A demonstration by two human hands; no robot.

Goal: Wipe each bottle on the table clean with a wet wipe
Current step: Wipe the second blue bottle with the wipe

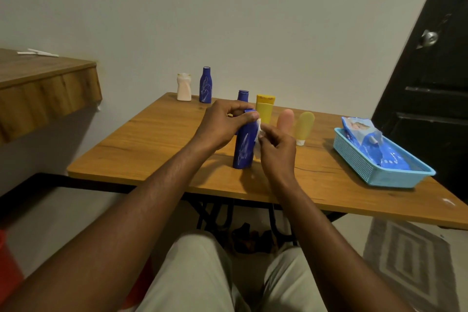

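Note:
A blue bottle [243,147] stands upright on the wooden table [157,139], near its middle. My left hand [222,124] grips the bottle's top from the left. My right hand [277,151] pinches a white wet wipe [258,134] against the bottle's right side. Behind them stand another blue bottle [243,95], a yellow tube [264,109], a pink tube [285,119] and a pale yellow tube [304,126]. At the table's far edge are a white bottle [184,87] and a tall blue bottle [205,85].
A light blue basket [367,167] holding a blue pack of wet wipes [374,147] sits on the table's right side. A wooden shelf [43,83] juts out at the left. A black door [430,83] stands at the right, a patterned rug [407,261] below it.

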